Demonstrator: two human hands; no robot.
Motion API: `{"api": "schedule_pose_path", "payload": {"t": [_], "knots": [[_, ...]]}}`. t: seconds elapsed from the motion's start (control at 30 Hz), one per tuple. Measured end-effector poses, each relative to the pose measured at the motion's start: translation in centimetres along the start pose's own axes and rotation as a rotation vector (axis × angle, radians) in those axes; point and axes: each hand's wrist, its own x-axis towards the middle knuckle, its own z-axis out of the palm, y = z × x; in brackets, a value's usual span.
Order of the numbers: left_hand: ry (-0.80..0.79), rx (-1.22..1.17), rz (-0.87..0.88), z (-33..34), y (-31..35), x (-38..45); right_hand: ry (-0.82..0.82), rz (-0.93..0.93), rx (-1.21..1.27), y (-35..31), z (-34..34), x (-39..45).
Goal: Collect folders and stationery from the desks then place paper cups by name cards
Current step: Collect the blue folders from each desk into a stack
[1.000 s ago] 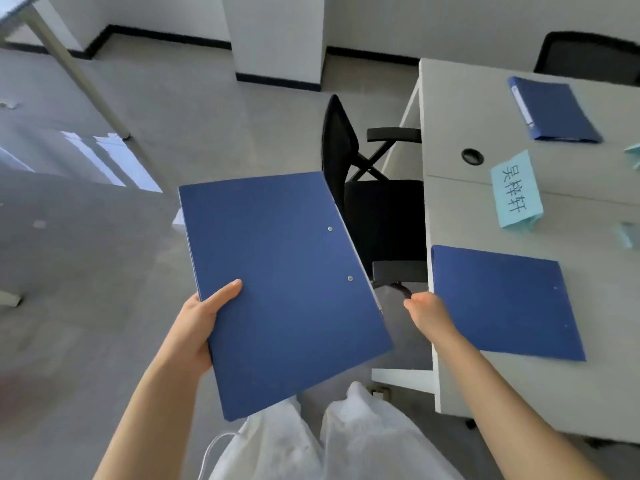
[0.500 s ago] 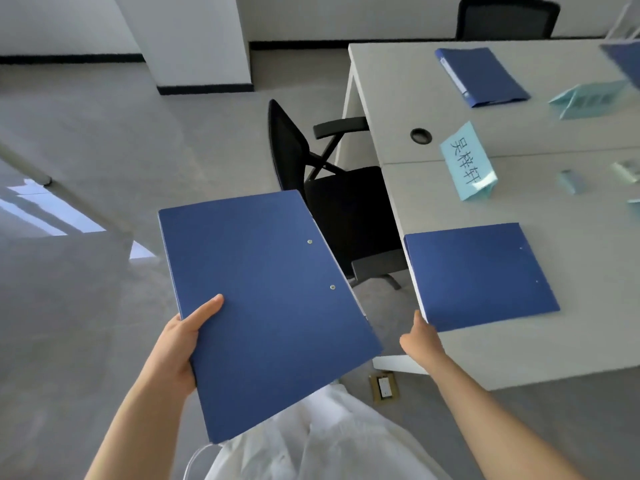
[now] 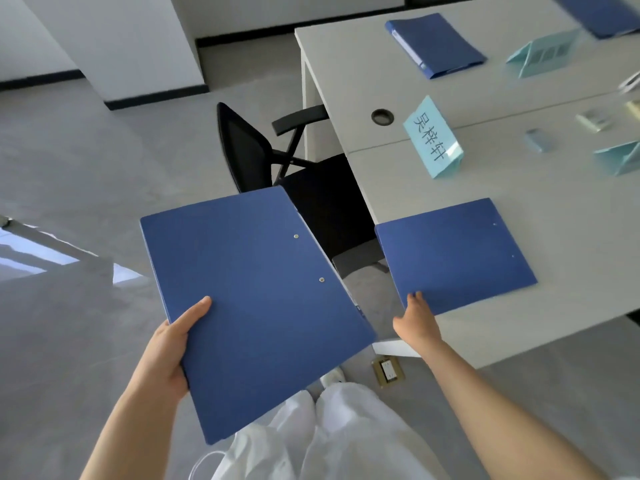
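Observation:
My left hand (image 3: 169, 351) grips a blue folder (image 3: 256, 306) by its near left edge, thumb on top, and holds it level above the floor. A second blue folder (image 3: 453, 254) lies flat on the white desk (image 3: 571, 334) near the front edge. My right hand (image 3: 415, 320) reaches to that folder's near left corner, its fingertips touching the edge. A third blue folder (image 3: 434, 45) lies farther back, and a fourth (image 3: 602, 12) at the top right. A light blue name card (image 3: 433, 136) with handwriting stands behind the second folder.
A black office chair (image 3: 249, 150) is tucked at the desk's left side. More folded name cards (image 3: 543, 57) (image 3: 620, 157) and small stationery pieces (image 3: 538, 140) (image 3: 594, 121) sit on the right. A brass floor socket (image 3: 388, 370) lies by my feet. A white pillar (image 3: 121, 46) stands behind.
My right hand has risen from below the desk's edge to the near corner of the folder on the desk. The view has swung toward the desk; my left hand still holds its folder.

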Motion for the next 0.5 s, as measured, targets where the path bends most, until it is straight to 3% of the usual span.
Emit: {"api": "schedule_pose_path", "payload": {"t": [0.1, 0.2, 0.3, 0.4, 0.5], "knots": [[-0.022, 0.018, -0.022, 0.8, 0.2, 0.6, 0.098, 0.047, 0.273, 0.2, 0.6, -1.2], [-0.024, 0.036, -0.034, 1.5, 0.5, 1.2, 0.229, 0.404, 0.691, 0.7, 0.8, -1.9], [-0.023, 0.045, -0.036, 1.9, 0.8, 1.6, 0.002, 0.78, 1.314, 1.2, 0.0, -2.1], [-0.02, 0.055, -0.025, 2.1, 1.0, 1.9, -0.134, 0.815, 1.657, 1.7, -0.5, -1.2], [-0.011, 0.059, -0.023, 2.0, 1.1, 2.0, -0.119, 0.783, 1.831, 1.4, -0.4, -0.5]]}}
